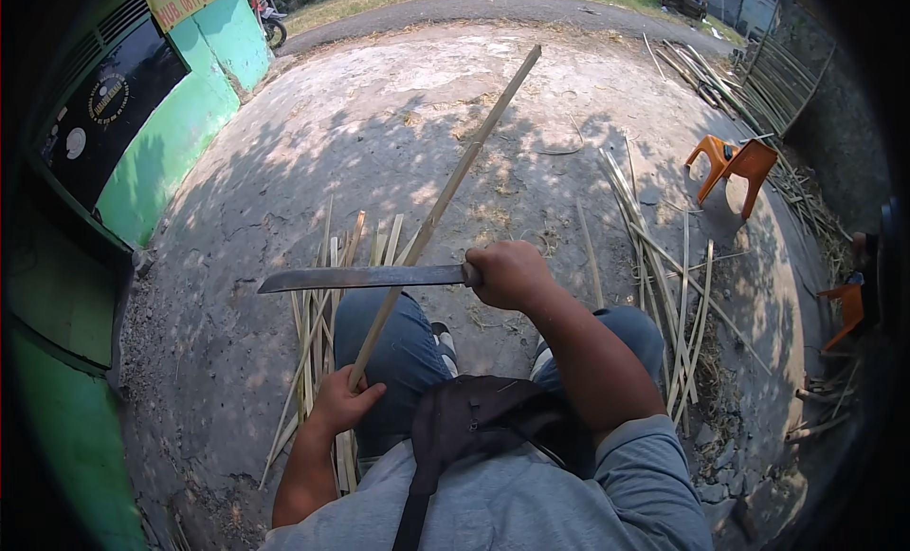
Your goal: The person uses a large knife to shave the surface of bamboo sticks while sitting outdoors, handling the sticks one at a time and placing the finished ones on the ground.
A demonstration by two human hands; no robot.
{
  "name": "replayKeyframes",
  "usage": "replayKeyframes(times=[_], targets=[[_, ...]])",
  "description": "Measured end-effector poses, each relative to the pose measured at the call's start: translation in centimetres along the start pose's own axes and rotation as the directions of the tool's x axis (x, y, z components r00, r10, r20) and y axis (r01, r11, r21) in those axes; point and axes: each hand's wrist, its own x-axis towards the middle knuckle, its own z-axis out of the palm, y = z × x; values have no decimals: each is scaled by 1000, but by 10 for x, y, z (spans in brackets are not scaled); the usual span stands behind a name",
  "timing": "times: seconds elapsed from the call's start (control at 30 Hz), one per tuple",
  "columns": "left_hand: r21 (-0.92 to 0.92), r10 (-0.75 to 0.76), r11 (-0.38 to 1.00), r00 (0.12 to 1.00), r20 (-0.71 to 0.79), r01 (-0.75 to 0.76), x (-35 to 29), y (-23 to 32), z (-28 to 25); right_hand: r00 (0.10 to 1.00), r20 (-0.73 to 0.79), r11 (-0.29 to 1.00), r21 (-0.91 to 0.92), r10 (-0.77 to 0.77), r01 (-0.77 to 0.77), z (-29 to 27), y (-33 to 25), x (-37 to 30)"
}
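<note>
In my right hand (512, 274) is a machete (370, 278), its fingers wrapped round the handle. The long blade points left and crosses over a bamboo strip (460, 172); whether the two touch I cannot tell. My left hand (345, 399) grips the lower end of that strip beside my left knee. From there the strip slants up and away to the right, well beyond the blade. Several split bamboo strips (313, 347) lie on the ground by my left leg. Another loose bunch of strips (664, 295) lies to the right of my right knee.
An orange plastic stool (735, 167) stands at the right, with a small dark object on it. Bamboo poles (706, 86) lie along the far right wall. A green building (180, 143) borders the left. Part of another orange stool (844, 309) shows at the right rim.
</note>
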Motion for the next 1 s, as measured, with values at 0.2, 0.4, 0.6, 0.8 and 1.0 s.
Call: replayKeyframes(times=[0.2, 0.4, 0.6, 0.8, 1.0], targets=[[55, 86, 995, 996, -36, -84, -1, 1, 2, 991, -96, 990, 112, 98, -88, 3, 24, 2], [110, 39, 993, 998, -47, -34, -2, 4, 2, 997, 69, 999, 41, 32, -35, -13, 7, -5], [153, 18, 988, 1000, -17, -15, -2, 13, 1, 994, 105, 1000, 19, -2, 0, 0, 7, 0], [141, 41, 989, 999, -9, -39, -5, 18, 0, 975, -54, 954, 226, 213, -196, 10, 39, 8], [136, 21, 991, 1000, -19, -18, -4, 15, 0, 991, -29, 982, 140, 129, -124, 6, 24, 2]])
